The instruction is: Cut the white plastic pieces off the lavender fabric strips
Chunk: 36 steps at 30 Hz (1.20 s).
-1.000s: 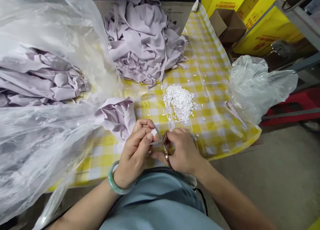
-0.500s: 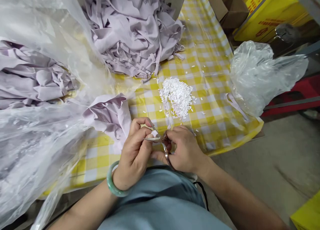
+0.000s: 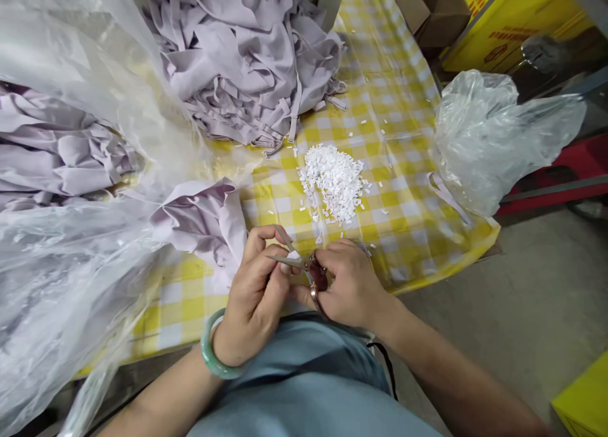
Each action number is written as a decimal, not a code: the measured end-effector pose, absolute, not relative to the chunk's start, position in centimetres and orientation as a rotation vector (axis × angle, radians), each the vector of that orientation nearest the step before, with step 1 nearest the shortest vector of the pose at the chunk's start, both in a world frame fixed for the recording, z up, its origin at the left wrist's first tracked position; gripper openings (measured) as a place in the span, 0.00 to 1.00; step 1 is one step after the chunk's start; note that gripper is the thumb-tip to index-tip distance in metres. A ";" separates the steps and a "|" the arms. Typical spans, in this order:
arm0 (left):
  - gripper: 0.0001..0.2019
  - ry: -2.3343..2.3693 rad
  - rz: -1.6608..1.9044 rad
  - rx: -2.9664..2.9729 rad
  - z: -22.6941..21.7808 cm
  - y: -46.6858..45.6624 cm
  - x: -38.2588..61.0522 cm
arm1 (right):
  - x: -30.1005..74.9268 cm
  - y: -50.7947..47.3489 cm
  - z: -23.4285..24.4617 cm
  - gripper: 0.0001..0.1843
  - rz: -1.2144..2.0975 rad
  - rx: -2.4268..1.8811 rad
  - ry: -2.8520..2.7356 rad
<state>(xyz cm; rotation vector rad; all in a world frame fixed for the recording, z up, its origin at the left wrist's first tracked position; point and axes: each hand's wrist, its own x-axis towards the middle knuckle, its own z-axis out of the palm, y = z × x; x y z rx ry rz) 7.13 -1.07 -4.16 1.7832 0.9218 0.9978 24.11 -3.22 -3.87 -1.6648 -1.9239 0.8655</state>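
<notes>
My right hand (image 3: pixel 349 285) grips a small pair of scissors (image 3: pixel 304 267), blades spread apart and pointing left. My left hand (image 3: pixel 256 291), with a green bangle (image 3: pixel 213 361) on the wrist, pinches a small white tag (image 3: pixel 293 255) attached to a lilac garment (image 3: pixel 209 225), holding it between the blades. Both hands meet at the near edge of a table covered in yellow checked cloth (image 3: pixel 403 164). Just beyond them lies a heap of small white cut pieces (image 3: pixel 335 180).
A pile of lilac garments (image 3: pixel 247 57) sits at the back. A large clear plastic bag (image 3: pixel 71 190) with more lilac fabric fills the left. A crumpled clear bag (image 3: pixel 489 133) hangs off the table's right edge. Yellow cartons (image 3: pixel 517 25) stand at upper right.
The scissor blades closed on the tag half a second ago and now stand apart again. The view has tilted down and nearer; the hands stay in place.
</notes>
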 end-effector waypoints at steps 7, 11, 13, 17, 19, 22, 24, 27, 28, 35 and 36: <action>0.12 0.930 0.915 1.822 -4.0 -0.7 7.7 | 24.9 -4.0 -4.4 0.25 0.777 -1.798 -1.971; 0.12 0.916 0.868 1.796 -4.2 -0.5 8.0 | 25.6 -4.2 -4.8 0.24 0.801 -1.927 -1.937; 0.12 0.911 0.858 1.751 -4.4 -0.3 8.0 | 26.1 -4.2 -4.8 0.25 0.892 -1.958 -1.830; 0.13 0.971 0.857 1.638 -4.5 -0.4 8.1 | 26.7 -4.0 -4.5 0.21 1.102 -1.829 -1.567; 0.13 0.969 0.849 1.645 -4.1 -0.6 8.0 | 26.6 -4.1 -4.4 0.18 1.136 -1.674 -1.529; 0.10 0.807 0.698 1.783 -2.8 -0.9 7.1 | 25.7 -4.3 -4.7 0.17 1.163 -1.540 -1.527; 0.08 0.824 0.617 1.914 -1.8 -0.7 5.6 | 25.1 -4.3 -4.9 0.16 1.167 -1.564 -1.519; 0.05 1.209 0.794 2.104 -0.8 0.8 2.3 | 24.4 -3.9 -4.9 0.16 1.044 -1.656 -1.565; 0.05 1.359 0.890 2.156 -0.7 1.7 1.1 | 24.2 -3.7 -4.9 0.16 1.005 -1.677 -1.596; 0.04 1.643 0.672 2.448 -0.8 7.4 -2.4 | 20.6 -0.6 -5.6 0.21 0.984 -1.498 -1.529; 0.04 1.611 0.739 2.424 -0.2 7.0 -2.2 | 19.8 -0.3 -5.6 0.22 0.997 -1.454 -1.513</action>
